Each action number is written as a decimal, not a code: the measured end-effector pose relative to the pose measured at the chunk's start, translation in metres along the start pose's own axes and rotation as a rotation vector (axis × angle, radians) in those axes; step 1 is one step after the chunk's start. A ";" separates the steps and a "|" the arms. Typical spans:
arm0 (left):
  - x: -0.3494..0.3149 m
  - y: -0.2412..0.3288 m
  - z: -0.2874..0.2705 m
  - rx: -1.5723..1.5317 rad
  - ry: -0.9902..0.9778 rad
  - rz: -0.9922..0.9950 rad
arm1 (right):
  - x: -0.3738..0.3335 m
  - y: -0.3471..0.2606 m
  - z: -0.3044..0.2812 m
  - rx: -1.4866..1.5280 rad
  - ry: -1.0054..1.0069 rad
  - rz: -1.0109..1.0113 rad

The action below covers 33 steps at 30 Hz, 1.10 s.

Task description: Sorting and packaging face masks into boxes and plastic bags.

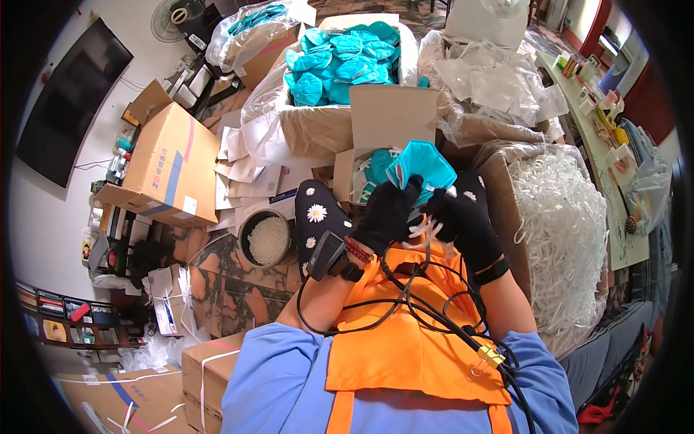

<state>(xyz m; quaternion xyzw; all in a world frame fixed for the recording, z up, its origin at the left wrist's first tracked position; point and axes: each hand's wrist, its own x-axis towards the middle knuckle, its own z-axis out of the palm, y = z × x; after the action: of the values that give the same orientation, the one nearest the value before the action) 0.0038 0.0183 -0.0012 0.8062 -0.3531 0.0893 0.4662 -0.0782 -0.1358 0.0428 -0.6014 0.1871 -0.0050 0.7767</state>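
Note:
A teal folded face mask is up in front of my lap, over a small open carton. My left hand, in a black glove, is closed on the mask's lower left side. Beside its lower right edge, my black-gloved right hand has its fingers curled in, with white elastic straps hanging at them. The glove hides exactly how the straps are gripped. Behind my left hand, the small carton holds more teal masks and white straps.
A lined box heaped with teal masks stands ahead. To its right is a box of clear plastic bags. White elastic loops fill a box by my right arm. A bowl of small white pieces sits left. Black cables cross my orange apron.

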 end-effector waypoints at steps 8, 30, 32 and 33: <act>-0.020 0.040 0.020 -0.349 -0.066 -0.322 | 0.035 0.015 -0.055 -0.423 0.103 -0.571; 0.241 -0.148 -0.067 -1.515 -0.063 -0.906 | 0.011 -0.014 -0.035 -0.223 -0.170 0.180; 0.219 -0.140 -0.034 -1.450 -0.094 -0.678 | 0.018 -0.017 -0.028 -0.230 -0.174 0.145; 0.200 -0.125 -0.020 -1.459 -0.169 -0.582 | 0.024 -0.017 -0.027 -0.233 -0.168 0.128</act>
<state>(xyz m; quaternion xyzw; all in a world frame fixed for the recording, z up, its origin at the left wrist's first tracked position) 0.2358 -0.0234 0.0184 0.3608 -0.1317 -0.3519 0.8536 -0.0606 -0.1712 0.0461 -0.6726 0.1586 0.1163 0.7134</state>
